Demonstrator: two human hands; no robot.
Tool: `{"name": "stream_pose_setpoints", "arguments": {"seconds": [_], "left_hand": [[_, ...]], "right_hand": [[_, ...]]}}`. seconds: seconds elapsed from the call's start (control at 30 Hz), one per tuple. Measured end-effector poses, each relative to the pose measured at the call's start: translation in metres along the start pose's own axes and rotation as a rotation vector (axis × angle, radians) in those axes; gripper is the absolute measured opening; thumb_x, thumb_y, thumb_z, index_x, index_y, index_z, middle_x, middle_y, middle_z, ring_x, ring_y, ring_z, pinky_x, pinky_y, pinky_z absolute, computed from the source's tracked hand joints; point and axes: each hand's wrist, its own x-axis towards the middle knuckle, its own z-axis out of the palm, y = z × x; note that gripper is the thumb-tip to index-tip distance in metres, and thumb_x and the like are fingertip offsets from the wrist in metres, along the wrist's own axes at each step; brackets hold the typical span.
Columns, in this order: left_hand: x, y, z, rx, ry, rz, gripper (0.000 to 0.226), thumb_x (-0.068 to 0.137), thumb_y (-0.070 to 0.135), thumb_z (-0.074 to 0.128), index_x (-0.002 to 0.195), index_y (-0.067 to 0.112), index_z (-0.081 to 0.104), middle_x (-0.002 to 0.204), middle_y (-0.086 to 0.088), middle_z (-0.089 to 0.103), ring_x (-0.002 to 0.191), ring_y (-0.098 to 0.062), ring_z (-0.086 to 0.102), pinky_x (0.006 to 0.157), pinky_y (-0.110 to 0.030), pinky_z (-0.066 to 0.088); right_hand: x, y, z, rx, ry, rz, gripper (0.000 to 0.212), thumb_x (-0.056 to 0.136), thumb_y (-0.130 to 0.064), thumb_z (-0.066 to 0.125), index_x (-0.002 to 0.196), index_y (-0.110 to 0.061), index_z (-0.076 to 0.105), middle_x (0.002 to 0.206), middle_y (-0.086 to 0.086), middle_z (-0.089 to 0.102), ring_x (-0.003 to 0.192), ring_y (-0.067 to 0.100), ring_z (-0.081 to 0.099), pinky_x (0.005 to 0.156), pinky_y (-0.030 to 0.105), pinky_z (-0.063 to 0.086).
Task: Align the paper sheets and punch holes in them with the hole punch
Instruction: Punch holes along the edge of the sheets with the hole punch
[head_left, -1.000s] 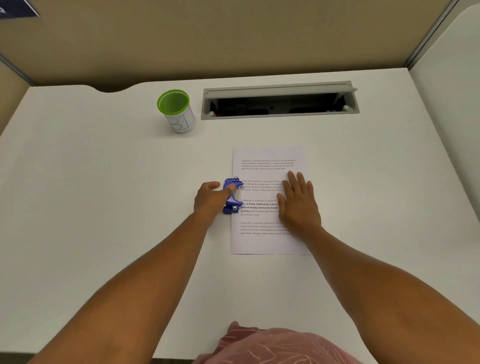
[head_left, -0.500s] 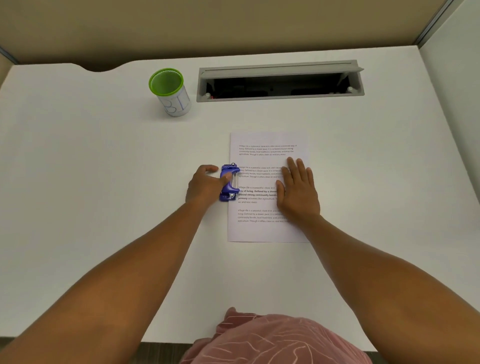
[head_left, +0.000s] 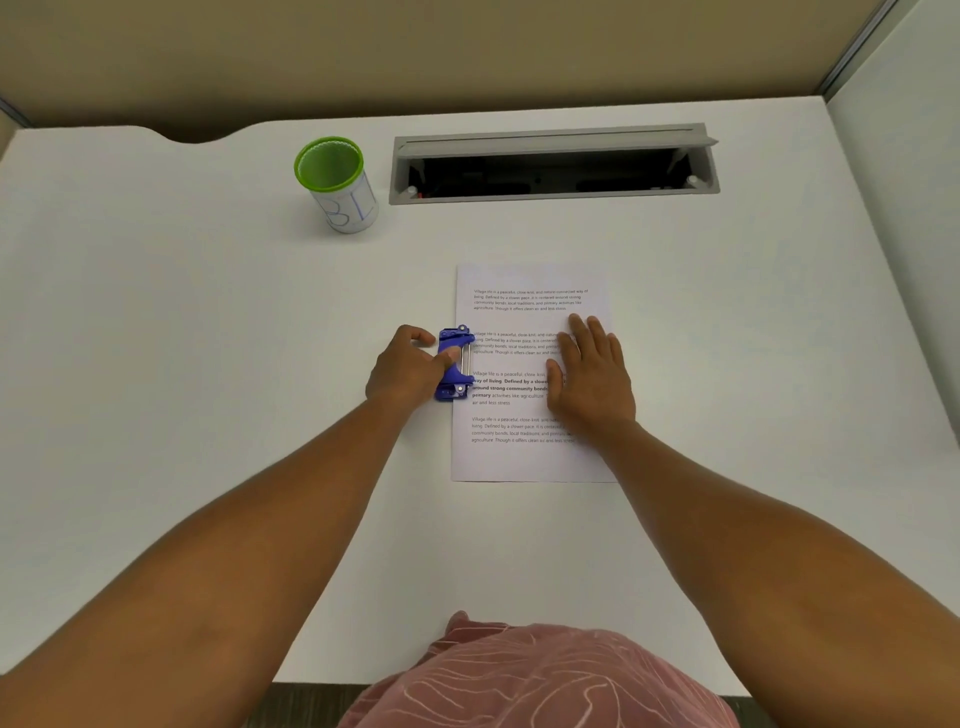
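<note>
Left hand (head_left: 408, 371) fingers curled on hole punch (head_left: 453, 364), lengthwise along paper sheets' (head_left: 519, 457) left edge; right hand (head_left: 592, 379) flat, fingers spread, pinning sheets.

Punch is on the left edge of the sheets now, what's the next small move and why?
Probably press the hole punch down with the left hand. It already straddles the left edge of the paper sheets about midway, and the right hand lies flat on them, so they seem unlikely to slip.

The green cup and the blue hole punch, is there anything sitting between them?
No. In the head view, only bare white desk lies between the green-rimmed cup and the blue hole punch.
</note>
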Motion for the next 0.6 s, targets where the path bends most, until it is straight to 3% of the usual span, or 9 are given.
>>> {"name": "stream_pose_setpoints", "arguments": {"seconds": [0.27,0.37,0.47,0.6], "left_hand": [[0.003,0.0,-0.004,-0.045,-0.034,-0.028,0.041,0.07,0.057,0.074,0.096,0.033,0.054,0.098,0.005,0.069,0.089,-0.021,0.07,0.087,-0.043,0.056],[0.005,0.006,-0.011,-0.132,-0.106,-0.094,0.051,0.066,0.056,0.079,0.104,0.03,0.056,0.108,0.001,0.068,0.088,-0.021,0.072,0.085,-0.042,0.058],[0.005,0.017,-0.017,-0.206,-0.206,-0.18,0.055,0.077,0.042,0.08,0.119,0.022,0.052,0.11,-0.003,0.07,0.091,-0.02,0.072,0.077,-0.033,0.056],[0.0,0.024,-0.018,-0.259,-0.224,-0.224,0.053,0.082,0.034,0.078,0.123,0.017,0.05,0.111,-0.005,0.068,0.081,-0.015,0.067,0.061,-0.027,0.05]], "right_hand": [[0.002,-0.002,-0.003,-0.028,-0.016,0.013,0.053,0.095,-0.036,0.037,0.139,-0.008,0.047,0.159,0.008,0.028,0.149,0.029,0.019,0.121,0.046,0.015],[0.002,-0.003,-0.004,-0.03,0.001,0.012,0.054,0.093,-0.036,0.036,0.136,-0.006,0.05,0.157,0.01,0.033,0.147,0.031,0.023,0.12,0.047,0.019],[0.004,-0.004,-0.004,-0.042,-0.011,0.022,0.054,0.091,-0.036,0.036,0.133,-0.006,0.052,0.155,0.01,0.035,0.146,0.032,0.025,0.119,0.048,0.02],[0.004,-0.005,-0.007,-0.06,-0.044,0.022,0.055,0.092,-0.036,0.036,0.136,-0.006,0.049,0.157,0.01,0.032,0.147,0.031,0.021,0.12,0.047,0.017]]}}
